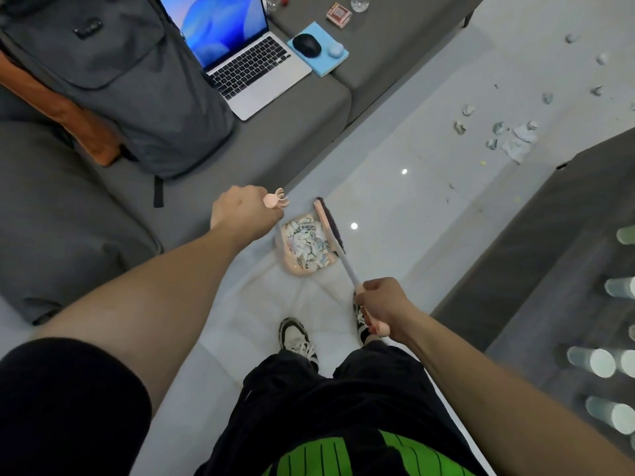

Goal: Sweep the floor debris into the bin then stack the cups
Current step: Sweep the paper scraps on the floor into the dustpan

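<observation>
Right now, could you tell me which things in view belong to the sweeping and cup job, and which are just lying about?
Part of the job:
broom, gripped by the right hand
dustpan, full of scraps, its handle in the left hand
paper debris on the floor
cups

Lying about:
laptop
backpack
mouse
small box

- You are standing in a home living room, on a glossy white tiled floor (378, 159).
- A grey modular sofa (281, 142) fills the far left, carrying an open laptop (240, 53), a backpack (113, 73) and a mouse (307, 45).
- Scraps of paper (515, 139) litter the far right floor.
</observation>
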A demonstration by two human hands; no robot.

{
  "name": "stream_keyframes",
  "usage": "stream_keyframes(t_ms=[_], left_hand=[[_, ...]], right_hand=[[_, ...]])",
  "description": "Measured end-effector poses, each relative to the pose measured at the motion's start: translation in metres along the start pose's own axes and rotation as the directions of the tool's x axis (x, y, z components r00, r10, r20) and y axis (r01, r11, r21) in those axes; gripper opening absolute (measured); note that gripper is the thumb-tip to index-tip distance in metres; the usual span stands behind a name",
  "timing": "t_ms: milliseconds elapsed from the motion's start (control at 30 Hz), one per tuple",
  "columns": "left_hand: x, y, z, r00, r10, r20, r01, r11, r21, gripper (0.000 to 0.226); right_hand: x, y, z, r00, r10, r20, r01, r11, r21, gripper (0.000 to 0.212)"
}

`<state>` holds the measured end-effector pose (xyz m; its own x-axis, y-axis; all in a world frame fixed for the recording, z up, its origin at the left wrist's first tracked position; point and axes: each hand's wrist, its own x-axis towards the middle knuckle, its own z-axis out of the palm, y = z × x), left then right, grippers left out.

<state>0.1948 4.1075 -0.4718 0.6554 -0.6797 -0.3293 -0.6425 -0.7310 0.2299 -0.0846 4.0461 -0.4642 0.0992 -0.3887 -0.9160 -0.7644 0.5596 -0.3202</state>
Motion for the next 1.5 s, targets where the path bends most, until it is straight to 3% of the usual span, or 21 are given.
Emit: stream_keyframes(t_ms=[133, 633, 833, 1067, 1233, 1500], left_hand=[[0.002, -0.001, 0.0, 1.0, 0.008, -0.018, -0.008, 1.0, 0.001, 0.029], [0.001, -0.009, -0.002, 0.999, -0.009, -0.047, 0.004, 0.994, -0.108, 0.037], [-0.009, -0.006, -0.009, 0.996, 0.001, -0.091, -0.013, 0.992, -0.127, 0.045], [-0.003, 0.01, -0.02, 0.997, 0.026, -0.076, -0.036, 0.99, -0.139, 0.034], [0.013, 0.029, -0.027, 0.997, 0.037, -0.073, -0.047, 0.99, -0.13, 0.031], [0.015, 0.042, -0.023, 0.998, 0.004, -0.068, -0.012, 0.993, -0.117, 0.031]], right_hand=[[0.0, 0.002, 0.003, 0.999, -0.004, 0.052, 0.009, 0.995, -0.095, 0.026], [-0.026, 0.024, -0.002, 0.989, -0.056, 0.135, 0.072, 0.991, -0.111, 0.025], [-0.041, 0.019, -0.024, 0.991, -0.088, 0.097, 0.091, 0.995, -0.031, 0.027], [-0.067, 0.009, -0.066, 0.991, -0.131, 0.024, 0.129, 0.989, 0.073, 0.019], [-0.068, 0.006, -0.086, 0.99, -0.136, -0.035, 0.14, 0.979, 0.147, 0.036], [-0.049, -0.007, -0.121, 0.988, -0.131, -0.088, 0.146, 0.97, 0.196, 0.038]])
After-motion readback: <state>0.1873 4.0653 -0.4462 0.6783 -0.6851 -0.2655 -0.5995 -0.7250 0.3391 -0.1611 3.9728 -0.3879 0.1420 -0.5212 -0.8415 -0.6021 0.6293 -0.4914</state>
